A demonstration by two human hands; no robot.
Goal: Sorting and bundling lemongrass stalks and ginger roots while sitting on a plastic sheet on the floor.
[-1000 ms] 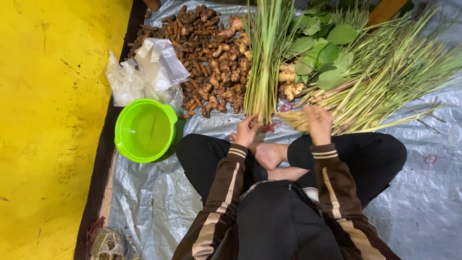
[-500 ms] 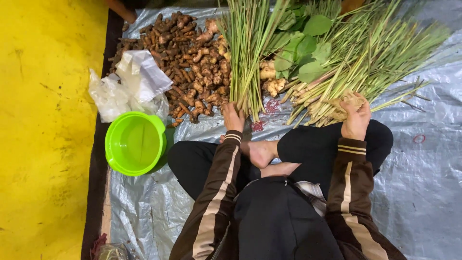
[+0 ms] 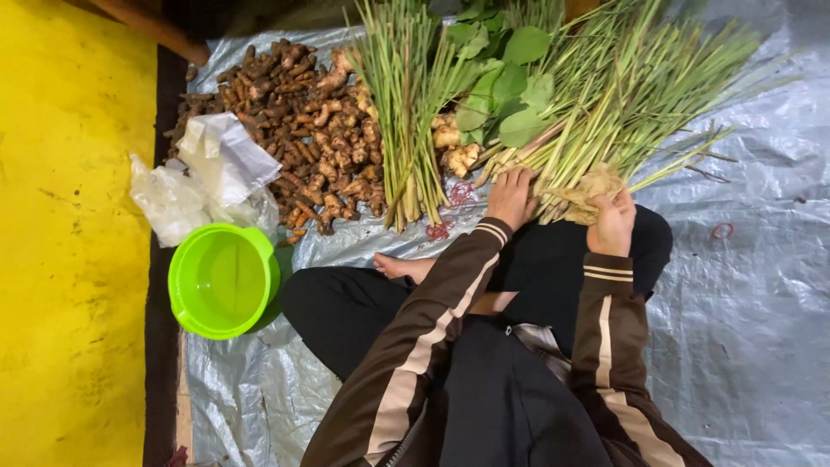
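I sit cross-legged on a silver tarp [image 3: 743,285]. My left hand [image 3: 510,195] rests on the root ends of a loose pile of lemongrass stalks [image 3: 622,104] fanning up to the right. My right hand [image 3: 612,223] grips a crumpled tan clump of dry husk [image 3: 590,187] at the base of that same pile. A second, tidier lemongrass bundle [image 3: 405,112] lies just left of my left hand, untouched. Green leaves [image 3: 506,86] and pale ginger pieces [image 3: 453,147] sit between the two bundles.
A heap of brown turmeric roots [image 3: 303,121] lies at upper left. Beside it are clear plastic bags [image 3: 203,177] and a bright green plastic bowl [image 3: 221,278]. Red rubber bands [image 3: 723,231] lie on the tarp. A yellow floor [image 3: 69,259] borders the left.
My left hand has moved right from the tidy bundle onto the loose lemongrass pile. My right hand has stayed at the pile's base, closed on the husk clump. The view shifted slightly.
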